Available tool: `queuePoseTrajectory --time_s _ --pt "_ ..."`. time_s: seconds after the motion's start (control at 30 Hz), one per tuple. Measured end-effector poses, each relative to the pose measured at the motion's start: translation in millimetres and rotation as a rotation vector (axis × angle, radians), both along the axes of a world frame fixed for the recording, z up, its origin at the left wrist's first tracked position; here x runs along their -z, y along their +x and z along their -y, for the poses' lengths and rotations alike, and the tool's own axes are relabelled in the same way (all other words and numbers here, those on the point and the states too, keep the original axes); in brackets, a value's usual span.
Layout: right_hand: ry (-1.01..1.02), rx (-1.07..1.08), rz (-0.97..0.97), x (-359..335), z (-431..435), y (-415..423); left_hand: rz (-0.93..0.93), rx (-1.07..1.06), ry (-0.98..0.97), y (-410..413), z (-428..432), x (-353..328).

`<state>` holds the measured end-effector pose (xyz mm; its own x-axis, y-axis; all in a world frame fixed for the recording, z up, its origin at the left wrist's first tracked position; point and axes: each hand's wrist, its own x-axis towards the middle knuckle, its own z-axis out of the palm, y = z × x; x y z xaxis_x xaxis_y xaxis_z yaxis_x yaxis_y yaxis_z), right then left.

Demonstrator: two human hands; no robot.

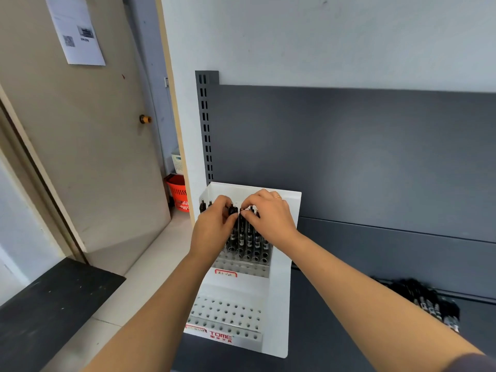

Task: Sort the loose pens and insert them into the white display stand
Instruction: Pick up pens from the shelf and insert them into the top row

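Pinching pens (pixel 249 238), left hand (pixel 213 226), right hand (pixel 269 217) hide tops.

A beige door (pixel 88 157) stands open on the left, with a printed paper notice (pixel 76 30) stuck near its top and a brass-coloured knob (pixel 145 119) at its right edge. Beyond the door's edge, an orange basket (pixel 177 193) sits on the pale floor (pixel 150 253) with a white basket (pixel 177 162) just above it, and a dark slab (pixel 48 304) lies at lower left. On the right, a grey back panel (pixel 362 157) and a slotted upright (pixel 205 124) rise from a dark shelf (pixel 316 339) against a white wall (pixel 322 36).
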<state>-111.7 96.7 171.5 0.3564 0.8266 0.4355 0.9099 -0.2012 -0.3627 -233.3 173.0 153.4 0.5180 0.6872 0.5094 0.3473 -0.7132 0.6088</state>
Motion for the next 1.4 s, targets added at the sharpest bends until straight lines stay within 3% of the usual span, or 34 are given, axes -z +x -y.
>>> queuePoseTrajectory --time_s 0.5,0.63,0.8,1.07,1.4 --pt "0.045 0.023 0.002 0.3 -1.5 -0.1 -0.158 -0.071 0.034 3.2 -5.3 -12.4" --pt "0.198 0.053 -0.001 -2.5 16.0 14.3 -0.079 -0.103 0.202 7.0 5.8 -19.1" --pt "0.241 0.171 -0.095 5.8 53.0 50.9 -0.077 0.035 0.362 40.8 36.6 -30.2" --pt "0.048 0.238 -0.104 39.5 136.4 122.8 -0.146 0.26 0.327 126.1 101.7 -1.3" --pt "-0.458 0.455 -0.353 106.6 239.7 210.5 -0.406 0.457 0.202 214.6 176.4 69.3"
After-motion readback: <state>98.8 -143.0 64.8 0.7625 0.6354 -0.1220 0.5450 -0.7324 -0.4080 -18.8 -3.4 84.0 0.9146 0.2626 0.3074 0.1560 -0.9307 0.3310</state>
